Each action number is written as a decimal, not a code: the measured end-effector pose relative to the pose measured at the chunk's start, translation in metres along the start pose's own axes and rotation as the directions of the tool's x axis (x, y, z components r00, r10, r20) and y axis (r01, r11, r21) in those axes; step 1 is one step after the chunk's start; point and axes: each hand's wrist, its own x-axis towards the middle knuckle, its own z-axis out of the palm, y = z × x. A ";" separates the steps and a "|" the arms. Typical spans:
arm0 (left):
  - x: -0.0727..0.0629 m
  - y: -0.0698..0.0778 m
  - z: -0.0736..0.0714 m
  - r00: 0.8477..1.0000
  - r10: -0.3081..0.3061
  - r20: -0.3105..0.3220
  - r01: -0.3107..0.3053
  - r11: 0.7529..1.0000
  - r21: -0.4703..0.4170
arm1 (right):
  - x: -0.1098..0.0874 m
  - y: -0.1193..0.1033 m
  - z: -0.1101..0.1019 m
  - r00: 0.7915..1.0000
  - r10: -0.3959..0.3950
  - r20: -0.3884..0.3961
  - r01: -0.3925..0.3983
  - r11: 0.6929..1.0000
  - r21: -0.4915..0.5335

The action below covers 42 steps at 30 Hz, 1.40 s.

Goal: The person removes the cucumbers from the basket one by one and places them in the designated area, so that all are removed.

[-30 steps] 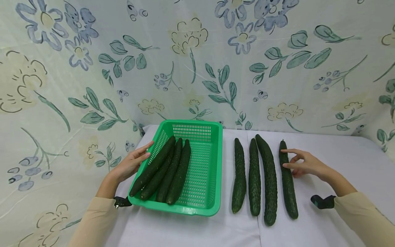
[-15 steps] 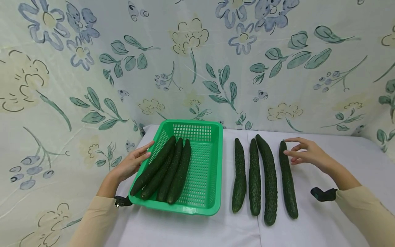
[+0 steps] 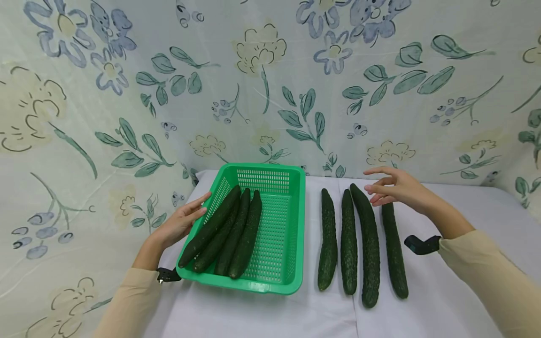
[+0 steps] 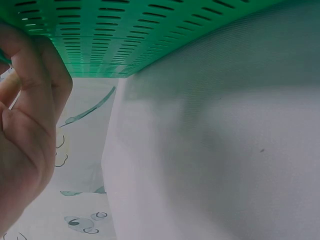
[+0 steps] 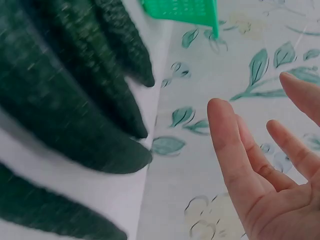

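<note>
My left hand (image 3: 181,224) grips the left rim of a green plastic basket (image 3: 297,234), thumb and fingers at its edge. In the left wrist view the fingers (image 4: 35,75) lie against the slotted outer wall. Several dark green cucumbers lie side by side in the basket's left half, among them a right-hand one (image 3: 247,239). My right hand (image 3: 399,188) holds nothing, raised over the far ends of the two rightmost loose cucumbers. It hides the tip of the outermost cucumber (image 3: 395,253). Spread fingers show in the right wrist view, beside the tip of a curved cucumber (image 5: 100,145).
Other loose cucumbers, a left one (image 3: 327,244) and a middle one (image 3: 348,249), lie lengthwise between the basket and the curved one. A white cloth (image 3: 313,317) covers the table. Behind it hangs a floral curtain (image 3: 253,94).
My right hand has left the outermost cucumber, first sliding to its far tip, then lifting up and leftward. The left hand and basket have stayed in place.
</note>
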 end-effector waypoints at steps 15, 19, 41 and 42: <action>0.000 0.001 -0.001 1.000 -0.001 -0.002 0.001 1.000 -0.006 | 0.044 -0.064 0.043 0.990 -0.115 0.084 0.103 0.986 0.128; 0.000 0.001 -0.001 1.000 0.002 -0.006 -0.002 1.000 -0.004 | 0.056 -0.079 0.055 0.982 -0.141 0.124 0.117 0.976 0.181; 0.000 -0.001 -0.001 1.000 0.018 -0.002 -0.018 1.000 -0.015 | 0.098 -0.110 0.127 0.979 -0.097 0.178 0.032 0.941 0.337; 0.000 -0.001 -0.001 1.000 0.019 -0.004 -0.019 1.000 -0.016 | 0.099 -0.110 0.130 0.980 -0.088 0.178 0.022 0.939 0.342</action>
